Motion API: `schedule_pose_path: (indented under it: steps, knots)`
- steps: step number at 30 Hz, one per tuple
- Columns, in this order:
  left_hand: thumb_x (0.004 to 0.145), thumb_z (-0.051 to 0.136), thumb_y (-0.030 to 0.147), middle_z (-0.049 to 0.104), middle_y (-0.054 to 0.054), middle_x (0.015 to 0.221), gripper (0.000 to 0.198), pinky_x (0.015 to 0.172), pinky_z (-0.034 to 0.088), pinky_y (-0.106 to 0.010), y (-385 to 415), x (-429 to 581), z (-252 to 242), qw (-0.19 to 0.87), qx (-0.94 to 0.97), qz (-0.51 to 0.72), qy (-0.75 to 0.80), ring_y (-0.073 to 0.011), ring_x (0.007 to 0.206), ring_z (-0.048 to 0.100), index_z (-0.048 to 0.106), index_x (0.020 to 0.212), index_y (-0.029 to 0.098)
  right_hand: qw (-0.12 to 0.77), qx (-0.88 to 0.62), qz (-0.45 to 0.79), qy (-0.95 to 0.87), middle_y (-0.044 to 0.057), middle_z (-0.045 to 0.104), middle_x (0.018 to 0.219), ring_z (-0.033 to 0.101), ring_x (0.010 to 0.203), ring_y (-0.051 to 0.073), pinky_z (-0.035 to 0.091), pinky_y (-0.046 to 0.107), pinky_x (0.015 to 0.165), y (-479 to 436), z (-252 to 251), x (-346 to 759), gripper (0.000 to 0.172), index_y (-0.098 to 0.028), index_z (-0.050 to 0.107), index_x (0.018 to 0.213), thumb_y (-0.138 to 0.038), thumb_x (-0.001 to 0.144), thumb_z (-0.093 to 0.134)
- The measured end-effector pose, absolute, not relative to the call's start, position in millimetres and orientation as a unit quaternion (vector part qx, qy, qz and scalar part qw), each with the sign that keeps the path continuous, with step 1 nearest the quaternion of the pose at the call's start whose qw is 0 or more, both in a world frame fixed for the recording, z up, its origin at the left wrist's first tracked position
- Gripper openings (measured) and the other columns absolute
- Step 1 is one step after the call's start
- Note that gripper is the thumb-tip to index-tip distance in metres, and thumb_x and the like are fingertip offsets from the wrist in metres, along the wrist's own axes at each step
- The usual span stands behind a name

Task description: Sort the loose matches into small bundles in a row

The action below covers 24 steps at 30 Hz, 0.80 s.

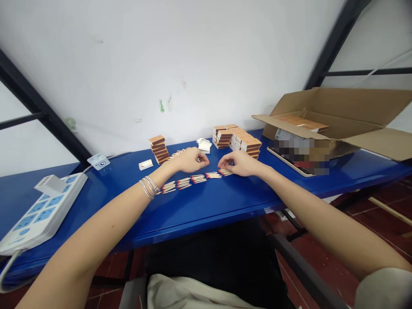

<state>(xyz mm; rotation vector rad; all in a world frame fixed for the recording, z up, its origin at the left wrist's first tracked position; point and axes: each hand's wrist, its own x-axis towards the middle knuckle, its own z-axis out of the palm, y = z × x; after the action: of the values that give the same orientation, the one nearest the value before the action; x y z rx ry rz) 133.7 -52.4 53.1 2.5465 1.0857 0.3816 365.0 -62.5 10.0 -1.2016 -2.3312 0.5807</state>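
Observation:
My left hand [189, 159] hangs curled just above the middle of a row of red-tipped matches [193, 179], its fingertips pointing right, and whether it holds anything is hidden. Silver bracelets [148, 186] circle my left wrist. My right hand [236, 163] rests with its fingertips at the row's right end, touching the last small bundle of matches [224, 172]. The row lies in several bundles on a blue table [206, 210]. Behind my hands rise stacks of orange-brown matchboxes [159, 149] [236, 139].
An open cardboard box [334, 120] stands at the table's right end, above a flat dark tray partly blurred out [289, 159]. A white power strip [41, 210] lies at the left. Small white paper pieces [204, 145] sit near the stacks, and a wall stands behind the table.

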Motion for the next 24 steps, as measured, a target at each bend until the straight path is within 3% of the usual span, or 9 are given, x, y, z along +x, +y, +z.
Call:
schedule_pose_path:
  steps: [3,6,11,14,18,24]
  knots:
    - [0.075,0.059,0.027,0.076,-0.007,0.080,0.026,0.061,0.045,-0.029,-46.7,97.8,67.6,0.146,0.871,0.167,0.438,-0.0173,0.065,0.062,0.078,0.092,0.017,0.248,-0.433,0.198,-0.843,0.005,0.075,0.090,0.068,0.083,0.019,0.052,0.028,0.077,-62.6,13.8,364.9,0.026,-0.017,0.074,0.091,-0.006,0.073,0.057]
    - [0.073,0.062,0.028,0.074,-0.007,0.075,0.021,0.059,0.043,-0.028,-45.9,53.1,71.9,0.098,0.853,0.191,0.475,-0.0166,0.062,0.061,0.077,0.083,0.018,0.261,-0.421,0.179,-0.850,0.006,0.075,0.091,0.068,0.084,0.019,0.051,0.030,0.077,-58.3,22.2,353.2,0.023,-0.017,0.074,0.092,-0.010,0.075,0.060]
    - [0.072,0.064,0.029,0.072,-0.005,0.069,0.015,0.059,0.042,-0.029,-57.6,13.2,50.6,0.061,0.821,0.185,0.537,-0.0158,0.057,0.058,0.076,0.076,0.020,0.221,-0.391,0.139,-0.883,0.006,0.074,0.084,0.066,0.075,0.016,0.047,0.025,0.068,-42.6,33.4,295.9,0.016,-0.016,0.074,0.088,-0.016,0.074,0.066]
    - [0.072,0.067,0.033,0.074,-0.007,0.077,0.016,0.062,0.043,-0.031,-62.2,20.1,38.9,0.065,0.810,0.195,0.550,-0.0187,0.065,0.062,0.075,0.078,0.020,0.194,-0.403,0.144,-0.883,0.006,0.074,0.085,0.065,0.071,0.015,0.044,0.023,0.061,-31.7,34.2,256.8,0.026,-0.014,0.072,0.092,-0.027,0.070,0.074]
    - [0.071,0.070,0.035,0.074,-0.008,0.078,0.016,0.059,0.042,-0.031,-61.8,37.6,34.1,0.047,0.803,0.177,0.567,-0.0214,0.068,0.064,0.073,0.074,0.020,0.171,-0.425,0.085,-0.885,0.008,0.074,0.079,0.064,0.069,0.016,0.040,0.024,0.059,-22.6,32.4,231.1,0.009,-0.016,0.073,0.078,-0.017,0.072,0.066]
    - [0.074,0.062,0.021,0.074,-0.007,0.078,0.009,0.060,0.042,-0.031,-56.9,39.6,25.3,0.037,0.821,0.167,0.545,-0.0211,0.070,0.065,0.071,0.074,0.020,0.209,-0.436,0.091,-0.870,0.007,0.074,0.077,0.064,0.068,0.016,0.041,0.023,0.059,-20.3,27.9,239.1,0.011,-0.016,0.073,0.076,-0.017,0.073,0.063]
